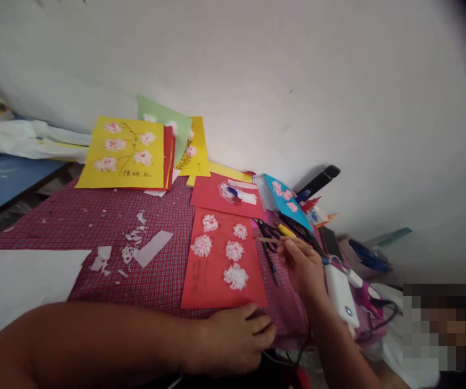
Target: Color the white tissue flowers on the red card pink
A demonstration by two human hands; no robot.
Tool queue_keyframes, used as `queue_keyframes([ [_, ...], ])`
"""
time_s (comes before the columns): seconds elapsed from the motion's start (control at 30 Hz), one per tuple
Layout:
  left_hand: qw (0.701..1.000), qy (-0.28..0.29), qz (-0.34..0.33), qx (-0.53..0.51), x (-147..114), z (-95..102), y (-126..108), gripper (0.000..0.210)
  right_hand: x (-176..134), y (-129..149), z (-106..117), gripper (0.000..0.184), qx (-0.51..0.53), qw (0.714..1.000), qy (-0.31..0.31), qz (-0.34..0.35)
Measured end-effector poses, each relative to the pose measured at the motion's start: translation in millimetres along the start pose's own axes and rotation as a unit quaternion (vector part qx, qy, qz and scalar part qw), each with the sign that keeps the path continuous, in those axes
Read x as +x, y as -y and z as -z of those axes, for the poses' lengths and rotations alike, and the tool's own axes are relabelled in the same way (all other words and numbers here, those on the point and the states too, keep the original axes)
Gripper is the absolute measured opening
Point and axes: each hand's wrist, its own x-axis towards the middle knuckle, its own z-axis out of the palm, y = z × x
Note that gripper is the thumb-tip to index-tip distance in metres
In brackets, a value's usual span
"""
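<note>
A red sheet [216, 270] with several white-and-pink paper flowers and handwriting lies in front of me. My left hand [238, 337] rests palm down at its near edge, fingers a little apart, holding nothing. Beyond the sheet's right side, my right hand [301, 262] pinches a thin wooden stick [271, 240], whose tip points left toward the flowers; its exact kind is unclear. Another red sheet [204, 192] just behind carries a clear round dish [229, 191] with blue and red in it, beside white paper strips [247, 195].
Yellow flower cards [135, 146] and a green one [163, 113] lean at the wall. Paper scraps [129, 251] litter the checked cloth [147, 281]. Pens, black scissors [269, 229], a blue card [283, 194] and a white power bank [341, 294] crowd the right. White paper [22, 275] lies left.
</note>
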Motion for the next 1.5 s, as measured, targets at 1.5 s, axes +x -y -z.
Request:
queue_keyframes([
  [1.5, 1.0, -0.008, 0.003, -0.003, 0.7, 7.5, 2.1, 0.017, -62.3, -16.8, 13.5, 0.035, 0.03, 0.984, 0.037, -0.17],
])
